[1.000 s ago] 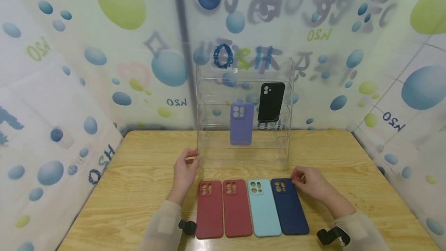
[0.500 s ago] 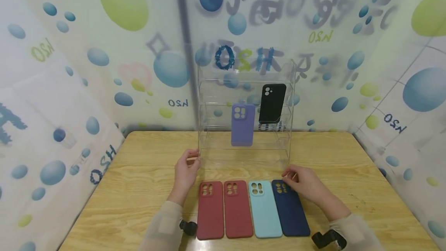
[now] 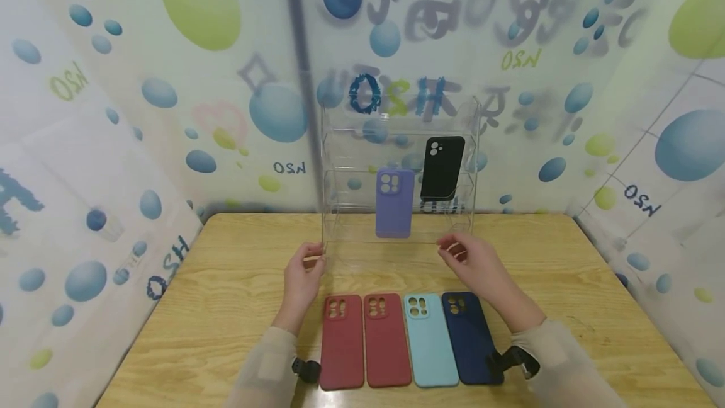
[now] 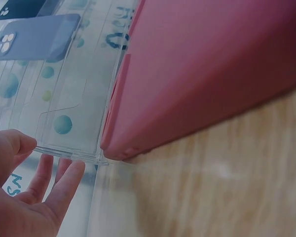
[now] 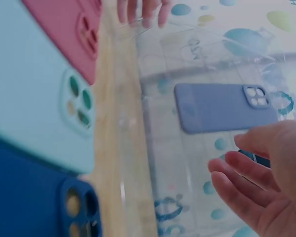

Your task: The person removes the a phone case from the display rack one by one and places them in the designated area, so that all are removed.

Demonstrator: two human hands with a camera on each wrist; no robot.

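Note:
My left hand point(image 3: 301, 276) is at the left side of a clear display rack point(image 3: 347, 225). In the left wrist view, the left hand's thumb and fingers lie on either side of the rack's thin edge and pinch it lightly. My right hand point(image 3: 476, 263) hovers before the rack's lower right, fingers loosely bent and holding nothing. A purple phone case point(image 3: 394, 203) and a black phone case point(image 3: 443, 169) stand in the rack. Below lie two dark red phone cases point(image 3: 342, 348), a light blue phone case point(image 3: 432, 345) and a navy phone case point(image 3: 470, 342).
The wooden table point(image 3: 226, 282) carries the rack near its back edge, with the row of cases in front. A patterned wall point(image 3: 249, 36) stands behind. Black wrist cameras point(image 3: 306, 369) sit at both sleeves, the right one overlapping the navy case in the head view.
My right hand has moved from beside the top of the navy case, up and left, to the front of the rack. My left hand has stayed at the rack's side.

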